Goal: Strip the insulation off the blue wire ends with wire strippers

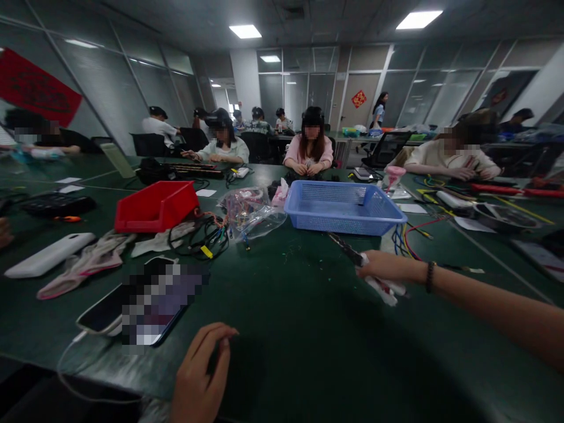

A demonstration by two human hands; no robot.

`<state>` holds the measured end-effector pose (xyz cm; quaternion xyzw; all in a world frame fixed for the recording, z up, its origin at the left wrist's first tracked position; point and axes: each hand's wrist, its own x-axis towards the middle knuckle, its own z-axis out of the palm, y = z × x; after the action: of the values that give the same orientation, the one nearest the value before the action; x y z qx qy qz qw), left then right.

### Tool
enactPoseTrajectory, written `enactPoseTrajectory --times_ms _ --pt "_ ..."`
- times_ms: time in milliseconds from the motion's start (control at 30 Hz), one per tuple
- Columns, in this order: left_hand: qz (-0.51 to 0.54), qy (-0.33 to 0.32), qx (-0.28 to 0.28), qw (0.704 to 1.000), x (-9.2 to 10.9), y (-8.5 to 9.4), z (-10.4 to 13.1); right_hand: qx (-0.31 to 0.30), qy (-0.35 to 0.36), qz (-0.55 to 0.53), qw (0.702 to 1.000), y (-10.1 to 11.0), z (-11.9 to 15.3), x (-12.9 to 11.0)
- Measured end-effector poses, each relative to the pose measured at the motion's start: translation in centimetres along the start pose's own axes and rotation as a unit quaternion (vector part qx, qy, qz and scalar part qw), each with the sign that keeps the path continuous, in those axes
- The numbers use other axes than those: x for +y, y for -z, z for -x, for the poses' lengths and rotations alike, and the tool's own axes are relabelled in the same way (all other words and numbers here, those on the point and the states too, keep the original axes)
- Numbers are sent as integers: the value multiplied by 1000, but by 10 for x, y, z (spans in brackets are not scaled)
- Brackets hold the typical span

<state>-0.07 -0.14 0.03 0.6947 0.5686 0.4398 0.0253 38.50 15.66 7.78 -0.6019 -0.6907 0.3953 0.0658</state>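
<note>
Glass-walled office space spreads out around us, with lit ceiling panels above and people seated along the far tables. Taking the middle of the view as the hub of a clock, our long dark-green table fills everything from nine through six to three. Across it, toward one o'clock, we face a co-worker in pink, both hands together near the tabletop. At three, close to the hub, stands the blue mesh basket; at nine, the red bin. Between these two we see a clear plastic bag with coloured wires in it, and black cables bunched beside it. Pale work gloves lie below the bin.

Our right hand, at four, is wrapped around a dark tool, whose slim end points toward ten, just at the basket's front edge; whether they touch, we cannot tell. Below that fist hangs a white-and-red piece, and we cannot tell if it is handle or cloth. At seven, our left hand is by the table's near edge, fingers loosely curled and close together, the thumb a little apart from them. At eight lie two phones. Smallest are a dark beaded bracelet on our right wrist and green specks near the tool.
</note>
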Motion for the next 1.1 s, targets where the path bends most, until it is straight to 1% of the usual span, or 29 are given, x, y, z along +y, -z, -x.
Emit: enactPoseTrajectory --times_ms 67,100,133,200,300,367,400,433,467,500,567,667,733,767,833,933,1000,1100 --pt "-3 2 -3 1000 -1 0 0 -18 7 -18 1000 -10 1 5" --pt "-3 2 -4 1000 -1 0 1 -15 17 -32 999 -14 -1 5" --pt "-3 4 -6 1000 -2 -1 1 -4 30 -49 998 -17 -3 5" --pt "-3 10 -9 1000 -2 -1 1 39 63 -88 993 -18 -9 0" --pt "-5 23 -9 1000 -3 -2 1 119 113 -136 977 -8 -12 -10" --pt "-8 30 -9 999 -4 -3 2 139 126 -153 970 5 -8 -14" --pt "-10 31 -10 999 -4 -3 2 125 118 -155 973 13 -3 -14" --pt "-13 29 -11 999 -4 -3 1 99 96 -152 979 20 4 -12" --pt "-16 23 -11 1000 -5 -3 1 52 60 -137 987 26 12 -8" --pt "-19 15 -10 1000 -5 -3 1 -10 13 -112 994 31 22 -2" --pt "-27 -5 -7 1000 -5 -1 0 -65 -42 -105 991 37 44 12" --pt "-39 -26 -10 999 -5 1 -1 -135 -113 -112 978 34 80 37" --pt "-46 -36 -13 998 -5 2 -2 -155 -135 -137 969 27 99 53" --pt "-48 -41 -15 998 -5 2 -2 -166 -140 -168 962 24 106 60" --pt "-51 -47 -18 997 -5 1 -2 -174 -136 -208 953 18 115 71" --pt "-53 -50 -20 997 -5 0 -2 -146 -105 -207 962 16 114 78" --pt "-55 -52 -19 997 -6 0 -2 -109 -82 -196 971 18 105 75" --pt "-60 -49 -19 997 -6 -1 -2 -58 -47 -205 976 22 82 64"
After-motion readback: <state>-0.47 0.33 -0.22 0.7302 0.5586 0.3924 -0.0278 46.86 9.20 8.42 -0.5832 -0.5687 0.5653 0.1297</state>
